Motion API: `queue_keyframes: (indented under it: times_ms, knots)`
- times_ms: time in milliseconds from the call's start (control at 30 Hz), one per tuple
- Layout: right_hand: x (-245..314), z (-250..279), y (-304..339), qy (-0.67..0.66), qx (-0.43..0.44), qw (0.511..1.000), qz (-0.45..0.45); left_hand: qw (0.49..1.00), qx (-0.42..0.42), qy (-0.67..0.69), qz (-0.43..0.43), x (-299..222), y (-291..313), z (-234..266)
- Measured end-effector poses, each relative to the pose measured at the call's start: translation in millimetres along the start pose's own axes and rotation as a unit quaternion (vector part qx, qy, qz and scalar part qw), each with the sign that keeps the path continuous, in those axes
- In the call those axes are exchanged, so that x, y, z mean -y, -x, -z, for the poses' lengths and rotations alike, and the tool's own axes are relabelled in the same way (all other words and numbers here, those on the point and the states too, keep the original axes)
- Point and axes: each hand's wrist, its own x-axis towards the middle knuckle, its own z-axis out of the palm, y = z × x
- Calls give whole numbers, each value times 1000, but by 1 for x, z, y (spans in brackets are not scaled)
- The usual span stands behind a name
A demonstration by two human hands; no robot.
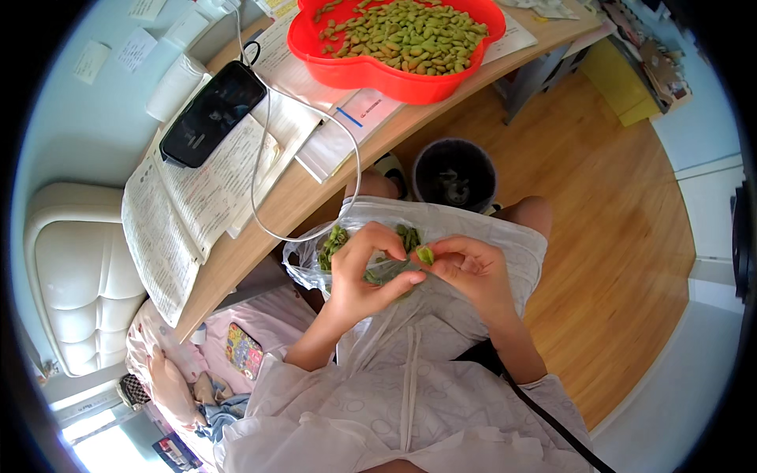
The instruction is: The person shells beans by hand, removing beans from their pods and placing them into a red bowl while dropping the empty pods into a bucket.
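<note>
Above my lap, my right hand [475, 272] pinches a small green bean pod [426, 255] between thumb and fingertips. My left hand [359, 272] is just to its left, thumb and forefinger spread apart with nothing visible between them. Beneath the hands a clear plastic bag [298, 257] lies on my lap, holding more green pods [333, 244], partly hidden by my left hand. On the desk at the top, a red lobed tray [378, 79] holds many loose green beans [418, 39].
The wooden desk [244, 260] curves along the left, bearing open papers [189, 205], a black phone [214, 114] and a looping white cable [359, 169]. Between my feet on the floor stands a dark bin [487, 169]. A patterned phone case [244, 350] lies on pink bedding at lower left.
</note>
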Motion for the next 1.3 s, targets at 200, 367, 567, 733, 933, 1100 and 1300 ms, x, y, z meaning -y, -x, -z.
queue_keyframes:
  times_ms: [200,367,567,733,933,1100,1300]
  knots:
    - [-3,-7,-1,89,-39,991,89,982,21,101,159,-3,-1,-11]
    - [-3,-5,-3,287,-88,937,179,978,29,108,178,-6,-3,-14]
    - [-7,-13,-3,352,-135,902,212,947,0,196,255,-1,2,-17]
    - [-13,-13,-5,426,-153,845,285,941,-46,185,281,-5,5,-24]
    - [-17,-13,-8,460,-153,817,312,944,-65,151,286,-5,4,-28]
    - [-10,-15,-9,473,-116,835,254,949,-53,98,294,-4,4,-25]
    - [-16,-9,-8,540,-83,797,258,952,-68,77,289,-3,2,-27]
